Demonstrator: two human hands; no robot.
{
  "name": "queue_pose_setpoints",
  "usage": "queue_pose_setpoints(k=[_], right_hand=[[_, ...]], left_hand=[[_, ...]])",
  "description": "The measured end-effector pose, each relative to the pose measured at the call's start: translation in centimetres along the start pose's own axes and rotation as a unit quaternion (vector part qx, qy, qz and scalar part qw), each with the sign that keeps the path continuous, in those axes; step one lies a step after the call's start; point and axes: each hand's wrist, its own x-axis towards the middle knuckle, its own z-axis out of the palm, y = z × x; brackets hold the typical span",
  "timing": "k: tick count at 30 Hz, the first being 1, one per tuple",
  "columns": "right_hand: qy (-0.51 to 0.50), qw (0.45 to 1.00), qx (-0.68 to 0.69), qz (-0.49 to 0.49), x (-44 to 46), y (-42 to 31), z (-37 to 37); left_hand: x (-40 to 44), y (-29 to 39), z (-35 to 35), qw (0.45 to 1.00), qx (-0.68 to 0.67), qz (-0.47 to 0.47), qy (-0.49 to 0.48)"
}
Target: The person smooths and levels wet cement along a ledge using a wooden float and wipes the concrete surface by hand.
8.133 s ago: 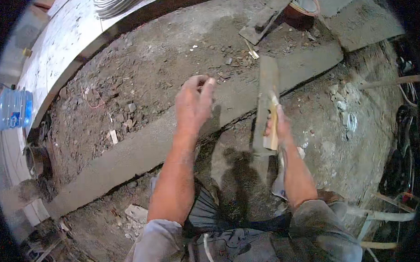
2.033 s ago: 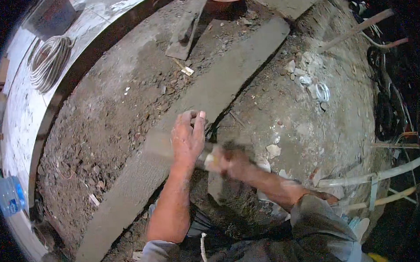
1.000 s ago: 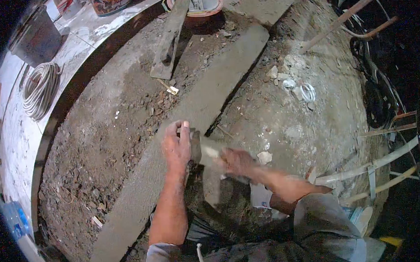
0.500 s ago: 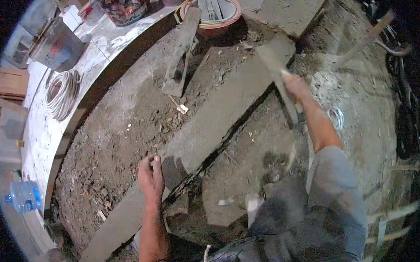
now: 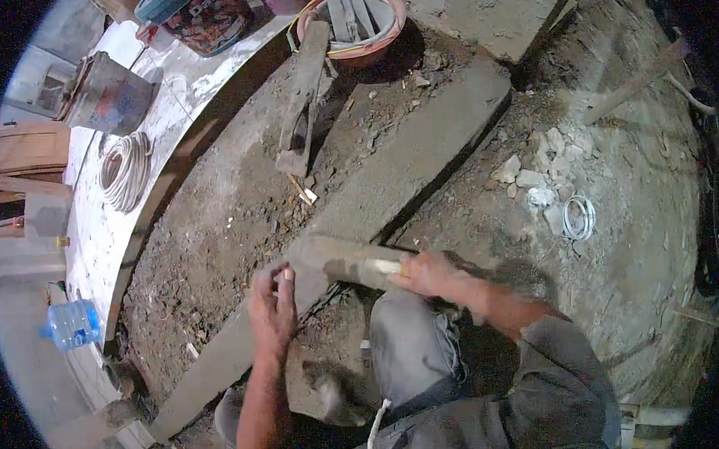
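Observation:
A long narrow strip of smooth grey concrete runs diagonally across the dirt from lower left to upper right. My right hand grips the pale handle of a trowel, whose blade is motion-blurred and lies over the middle of the strip. Just left of that blade, above the strip, my left hand is held with its fingers loosely bent and apart, and nothing shows in it. My knee is close below the trowel.
A basin with boards in it stands at the top, a wooden plank leaning against it. Buckets, coiled cable and a water jug line the left. Rubble and a wire coil lie right.
My right hand has brought the trowel down and left along the strip, from its far upper end to near my left hand. The left hand stays about where it was. My view has shifted slightly.

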Motion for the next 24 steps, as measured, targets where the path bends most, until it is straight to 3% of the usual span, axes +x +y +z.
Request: queue_pose_setpoints(k=[1,2,3,4,5,7,8,10,11,13,14,15,16,17,18,19,20,21,22,24], right_hand=[[-0.002,0.998,0.055,-0.042,-0.1,0.4,-0.8],[-0.066,0.997,-0.014,0.043,0.0,0.0,-3.6],[-0.101,0.989,-0.013,0.107,0.2,-0.3,-6.7],[0.193,0.910,-0.364,0.047,-0.6,6.2,0.5],[0.202,0.883,-0.423,-0.020,1.6,15.1,3.2],[0.093,0.944,-0.270,0.166,3.2,17.1,-6.6],[0.081,0.951,-0.019,0.297,3.7,14.5,-11.6],[0.191,0.918,-0.014,0.346,5.1,24.1,-10.6],[0.190,0.915,-0.015,0.355,5.0,24.5,-9.6],[0.184,0.946,-0.197,0.179,3.8,25.2,-7.7],[0.091,0.901,-0.413,0.099,2.0,18.2,-8.6],[0.085,0.961,-0.194,0.178,1.0,13.3,-7.8],[0.079,0.965,0.033,0.247,-0.3,10.2,-6.8],[0.160,0.977,-0.041,0.137,-2.0,11.7,-1.2],[0.233,0.966,-0.113,0.019,-3.8,13.2,4.2],[0.224,0.967,-0.117,0.020,-4.0,11.2,3.2],[0.136,0.986,-0.059,0.078,-12.2,4.5,7.0],[0.054,0.990,-0.002,0.131,-4.2,-5.4,9.8],[-0.025,0.981,0.058,0.185,-3.5,-6.9,8.1],[-0.137,0.976,0.034,0.163,-4.4,-12.0,6.1]], left_hand=[[0.6,-0.3,-0.6,0.998,0.007,0.061,0.028],[0.9,-0.5,-0.9,0.991,0.013,0.122,0.053],[1.2,-0.2,-1.2,0.991,0.012,0.120,0.051],[1.4,0.4,-1.8,0.993,0.026,0.111,0.041],[1.5,0.5,-2.0,0.994,0.041,0.101,0.032],[1.0,-0.7,-1.6,0.995,0.043,0.091,0.027],[0.9,-1.8,-0.8,0.996,-0.001,0.082,0.015],[0.7,-2.1,0.1,0.999,-0.010,0.037,-0.017],[0.8,-2.7,0.8,0.999,-0.013,0.038,-0.026],[1.6,-4.6,2.7,0.995,-0.054,0.082,-0.035],[2.1,-5.4,3.6,0.995,-0.065,0.058,-0.048],[2.2,-5.1,4.0,0.994,-0.071,0.057,-0.057],[2.4,-4.4,4.3,0.994,-0.072,0.042,-0.072],[2.7,-4.1,4.5,0.994,-0.074,0.024,-0.082],[3.2,-4.5,4.8,0.991,-0.075,0.070,-0.085],[3.4,-4.1,4.7,0.991,-0.082,0.063,-0.087],[3.7,-2.8,4.3,0.985,-0.132,0.051,-0.099],[4.2,-1.7,4.3,0.977,-0.182,0.047,-0.105],[4.6,-1.3,4.7,0.983,-0.153,0.075,-0.064],[4.9,-1.3,6.0,0.983,-0.147,0.093,-0.061]])
